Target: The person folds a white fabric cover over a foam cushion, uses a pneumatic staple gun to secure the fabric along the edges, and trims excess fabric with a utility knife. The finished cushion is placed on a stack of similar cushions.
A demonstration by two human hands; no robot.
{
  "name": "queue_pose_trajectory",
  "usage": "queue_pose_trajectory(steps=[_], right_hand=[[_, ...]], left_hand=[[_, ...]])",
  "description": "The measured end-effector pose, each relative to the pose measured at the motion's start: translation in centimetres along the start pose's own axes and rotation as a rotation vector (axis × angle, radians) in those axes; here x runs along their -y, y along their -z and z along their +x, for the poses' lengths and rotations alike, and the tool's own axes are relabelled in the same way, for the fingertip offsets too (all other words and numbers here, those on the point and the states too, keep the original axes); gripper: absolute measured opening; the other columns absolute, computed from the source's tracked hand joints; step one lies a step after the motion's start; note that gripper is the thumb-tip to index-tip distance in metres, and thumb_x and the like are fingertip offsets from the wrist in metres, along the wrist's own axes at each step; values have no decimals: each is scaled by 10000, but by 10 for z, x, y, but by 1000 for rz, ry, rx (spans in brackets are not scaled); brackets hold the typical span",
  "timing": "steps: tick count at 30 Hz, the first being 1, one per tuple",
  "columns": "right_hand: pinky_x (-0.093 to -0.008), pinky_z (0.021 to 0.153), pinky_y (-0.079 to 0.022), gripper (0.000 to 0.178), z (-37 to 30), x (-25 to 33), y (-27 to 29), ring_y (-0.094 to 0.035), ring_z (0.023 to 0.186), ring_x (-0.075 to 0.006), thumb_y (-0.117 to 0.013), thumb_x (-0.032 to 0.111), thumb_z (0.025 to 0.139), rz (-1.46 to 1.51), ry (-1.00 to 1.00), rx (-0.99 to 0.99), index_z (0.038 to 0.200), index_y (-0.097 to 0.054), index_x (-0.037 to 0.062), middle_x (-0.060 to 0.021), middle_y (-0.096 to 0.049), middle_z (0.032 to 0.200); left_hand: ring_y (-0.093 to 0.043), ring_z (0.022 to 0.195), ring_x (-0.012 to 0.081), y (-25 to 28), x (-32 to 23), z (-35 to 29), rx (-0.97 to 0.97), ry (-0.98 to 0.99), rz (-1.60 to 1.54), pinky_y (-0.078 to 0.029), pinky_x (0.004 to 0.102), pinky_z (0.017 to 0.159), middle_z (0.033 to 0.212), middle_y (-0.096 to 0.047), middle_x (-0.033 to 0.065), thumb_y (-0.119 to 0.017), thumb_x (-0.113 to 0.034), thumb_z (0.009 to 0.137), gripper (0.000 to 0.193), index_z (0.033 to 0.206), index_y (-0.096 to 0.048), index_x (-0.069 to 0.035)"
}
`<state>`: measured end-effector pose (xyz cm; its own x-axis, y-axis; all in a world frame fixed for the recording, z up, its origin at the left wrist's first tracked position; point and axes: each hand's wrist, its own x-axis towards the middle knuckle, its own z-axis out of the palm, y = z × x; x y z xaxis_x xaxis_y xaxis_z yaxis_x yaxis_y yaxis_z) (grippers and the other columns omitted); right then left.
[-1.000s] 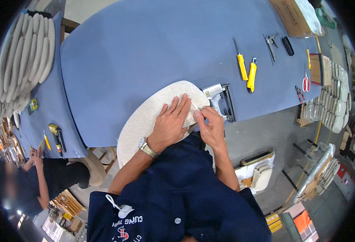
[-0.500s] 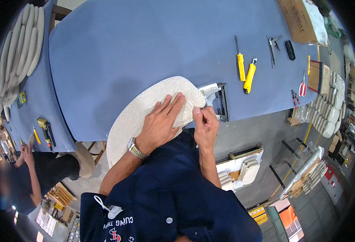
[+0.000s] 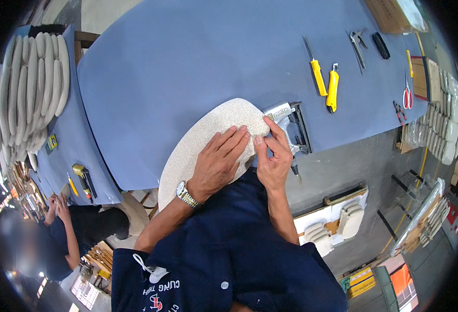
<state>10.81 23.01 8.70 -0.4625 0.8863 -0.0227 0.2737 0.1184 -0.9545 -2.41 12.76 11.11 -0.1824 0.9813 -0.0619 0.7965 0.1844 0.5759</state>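
Observation:
A curved, off-white fabric-covered cushion pad [image 3: 187, 151] rests at the front edge of the blue table, close to my body. My left hand [image 3: 219, 158] lies flat on top of it, fingers stretched out and side by side. At the pad's right end, my right hand [image 3: 274, 158] holds the rim, thumb on the upper face and index finger at the corner; the other fingers curl underneath and are partly hidden. Just beyond that hand lies a silver and black staple gun [image 3: 291, 125], partly covered by the pad and hand.
Right of the staple gun lie a yellow-handled screwdriver [image 3: 318, 77], a yellow utility knife [image 3: 332, 91], red-handled scissors [image 3: 407, 98] and pliers [image 3: 399, 112]. A cardboard box [image 3: 390, 15] stands at the far right. Stacked pads [image 3: 34, 83] fill the left table, where another person [image 3: 57, 229] works.
The view has shifted, so the surroundings sit differently. My right hand has gone from pinching the fabric to a wider hold on the pad's corner. My left hand stays flat on the pad.

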Motion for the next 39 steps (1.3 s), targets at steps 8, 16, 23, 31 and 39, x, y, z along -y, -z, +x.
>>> queue_pose_trajectory(steps=[8, 16, 23, 31, 39], right_hand=[[-339, 890, -490, 248, 8, 2, -1, -641, 1084, -258, -680, 66, 936, -21, -4, 6, 748, -616, -82, -217, -661, 1296], [-315, 827, -486, 257, 11, -5, -2, -639, 1038, -213, -682, 66, 928, -11, -58, 30, 722, -611, -71, -202, -669, 1297], [-350, 946, -482, 249, 13, -4, 0, -641, 1119, -260, -689, 70, 919, 26, -67, 43, 715, -623, -56, -213, -659, 1312], [-349, 934, -488, 256, 13, 4, -2, -646, 1105, -265, -691, 70, 914, -13, -35, 7, 710, -611, -61, -214, -662, 1306], [-352, 847, -496, 246, 9, -2, -4, -641, 971, -309, -702, 93, 892, 46, -127, -16, 693, -622, -28, -163, -678, 1302]], left_hand=[[-598, 1190, 268, 17, -2, 13, 76, 93, -99, -592, 367, 891, 1445, -543, 17, -776, -40, 706, 776, 1433, -543, -177], [-610, 1181, 270, 22, 2, 19, 120, 161, -163, -593, 374, 878, 1437, -542, 20, -807, -64, 689, 809, 1439, -546, -222], [-562, 1315, 295, 22, 5, 31, 73, 53, -170, -521, 404, 1037, 1516, -507, 50, -824, -61, 653, 849, 1442, -533, -175], [-548, 1343, 301, 13, 12, 29, 29, 88, -320, -481, 402, 1094, 1416, -602, 78, -792, 1, 630, 748, 1349, -621, -107], [-383, 1472, 350, 25, 12, 36, 197, 156, -459, -340, 422, 1202, 1580, -422, 157, -778, -102, 784, 759, 1490, -500, -129]])
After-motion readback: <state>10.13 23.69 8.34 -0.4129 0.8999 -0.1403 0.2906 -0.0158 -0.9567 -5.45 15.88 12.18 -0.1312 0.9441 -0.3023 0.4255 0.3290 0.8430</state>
